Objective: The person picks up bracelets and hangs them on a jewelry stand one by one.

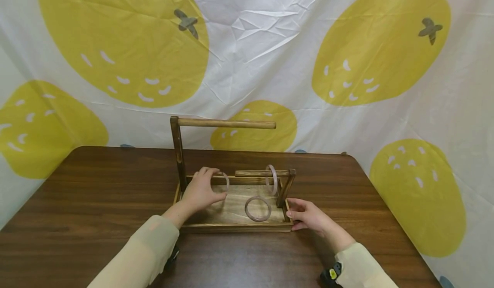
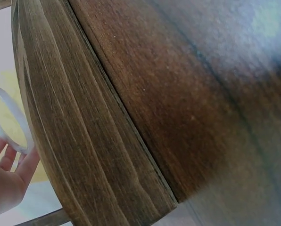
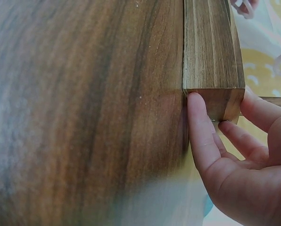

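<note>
"What does your feed show, and how far along are we?"

"I'd judge about a third of the way. A wooden tray [image 1: 236,228] sits on a brown wood-grain surface [image 1: 96,206], with a post at each end, each holding a horizontal bar. A pale pink bangle [image 1: 275,181] hangs around the lower bar [image 1: 248,174], near its post on the right. I count that one as done."

"And what is left?"

"Two bangles, as I read it. My left hand [image 1: 201,190] pinches a translucent bangle [image 1: 227,183] between thumb and fingers, holding it upright over the tray, near the free end of the lower bar. It is not around either bar. A mauve bangle [image 1: 257,220] lies flat on the tray's floor, touched by neither hand."

"What about your right hand?"

"My right hand [image 1: 308,216] grips the tray's right end by the front corner, thumb and fingers against the wood, with no bangle in it."

"Is anything on the upper bar [image 1: 227,123]?"

"I see no bangle there; it runs bare from the tall left post to its free end"
</note>
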### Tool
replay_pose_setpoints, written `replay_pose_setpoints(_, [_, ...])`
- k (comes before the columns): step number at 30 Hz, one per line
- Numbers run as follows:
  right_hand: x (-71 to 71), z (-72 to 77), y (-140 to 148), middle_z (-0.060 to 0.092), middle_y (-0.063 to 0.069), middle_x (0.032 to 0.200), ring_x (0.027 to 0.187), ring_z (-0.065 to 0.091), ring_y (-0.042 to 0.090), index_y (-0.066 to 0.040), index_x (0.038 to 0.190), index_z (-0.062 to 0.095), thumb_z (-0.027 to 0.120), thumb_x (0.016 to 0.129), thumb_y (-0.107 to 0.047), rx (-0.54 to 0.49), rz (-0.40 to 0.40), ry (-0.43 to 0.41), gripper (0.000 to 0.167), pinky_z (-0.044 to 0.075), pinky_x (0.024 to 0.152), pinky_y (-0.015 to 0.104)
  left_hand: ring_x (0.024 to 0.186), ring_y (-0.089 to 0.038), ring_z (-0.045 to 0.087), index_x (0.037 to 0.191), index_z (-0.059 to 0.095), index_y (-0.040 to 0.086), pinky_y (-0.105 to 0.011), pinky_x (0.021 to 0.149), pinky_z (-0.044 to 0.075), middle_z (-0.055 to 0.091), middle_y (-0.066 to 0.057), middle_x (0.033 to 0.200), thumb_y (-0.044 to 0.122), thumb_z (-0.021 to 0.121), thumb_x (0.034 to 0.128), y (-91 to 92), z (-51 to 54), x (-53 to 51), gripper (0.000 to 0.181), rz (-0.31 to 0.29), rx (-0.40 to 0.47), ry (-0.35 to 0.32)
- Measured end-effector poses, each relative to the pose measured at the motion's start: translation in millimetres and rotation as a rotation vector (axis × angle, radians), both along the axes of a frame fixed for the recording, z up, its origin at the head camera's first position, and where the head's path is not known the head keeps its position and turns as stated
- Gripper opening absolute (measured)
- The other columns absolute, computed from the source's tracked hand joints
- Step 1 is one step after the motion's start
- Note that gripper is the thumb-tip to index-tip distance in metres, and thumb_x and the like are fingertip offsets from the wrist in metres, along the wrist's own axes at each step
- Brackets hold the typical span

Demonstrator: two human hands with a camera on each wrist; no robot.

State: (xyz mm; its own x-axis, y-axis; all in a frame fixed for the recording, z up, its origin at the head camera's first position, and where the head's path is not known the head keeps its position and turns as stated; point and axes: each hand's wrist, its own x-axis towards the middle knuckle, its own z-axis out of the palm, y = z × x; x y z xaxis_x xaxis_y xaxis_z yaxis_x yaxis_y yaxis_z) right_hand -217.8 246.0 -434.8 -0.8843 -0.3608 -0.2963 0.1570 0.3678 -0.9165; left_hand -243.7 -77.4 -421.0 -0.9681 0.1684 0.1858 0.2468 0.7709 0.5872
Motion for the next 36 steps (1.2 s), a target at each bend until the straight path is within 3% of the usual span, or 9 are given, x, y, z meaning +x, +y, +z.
replay_pose_setpoints(10, [0.5, 0.7, -0.1, 0.05, 0.024, 0.112, 0.078, 0.057, 0.013, 0.013, 0.141, 0.022, 0.056, 0.093, -0.01, 0.002, 0.001, -0.001, 0.063, 0.057, 0.07, 0.034, 0.117, -0.035, 0.045, 0.127, 0.049, 0.005, -0.047, 0.094, 0.045, 0.048, -0.015, 0.127, 0.032, 0.075, 0.0709, 0.7, -0.9, -1.1, 0.067, 0.02, 0.047, -0.009])
replay_pose_setpoints(19, [-0.4, -1.0, 0.4, 0.05, 0.025, 0.113, 0.079, 0.057, 0.013, 0.014, 0.141, 0.023, 0.056, 0.093, -0.01, -0.005, 0.003, 0.001, 0.064, 0.057, 0.07, 0.035, 0.115, -0.035, 0.045, 0.129, 0.045, 0.003, -0.048, 0.093, 0.043, 0.046, -0.016, 0.128, 0.026, 0.075, 0.0739, 1.6, 2.3, -0.4, 0.066, 0.004, 0.165, -0.033])
replay_pose_setpoints(29, [-1.4, -1.5, 0.8, 0.05, 0.025, 0.114, 0.081, 0.057, 0.014, 0.014, 0.141, 0.022, 0.057, 0.092, -0.011, -0.01, 0.002, -0.002, 0.065, 0.057, 0.07, 0.035, 0.115, -0.033, 0.042, 0.128, 0.044, 0.0, -0.047, 0.095, 0.041, 0.044, -0.018, 0.128, 0.022, 0.074, 0.0747, 2.3, 6.7, 0.4, 0.065, -0.024, 0.255, -0.017])
replay_pose_setpoints(36, [-0.6, -1.2, 0.5, 0.05, 0.023, 0.112, 0.08, 0.057, 0.013, 0.014, 0.141, 0.022, 0.057, 0.092, -0.011, -0.014, -0.001, -0.005, 0.065, 0.057, 0.07, 0.035, 0.107, -0.029, 0.044, 0.129, 0.043, -0.001, -0.042, 0.088, 0.042, 0.042, -0.019, 0.129, 0.017, 0.074, 0.0752, 2.0, 6.9, 1.8, 0.065, -0.041, 0.317, -0.019])
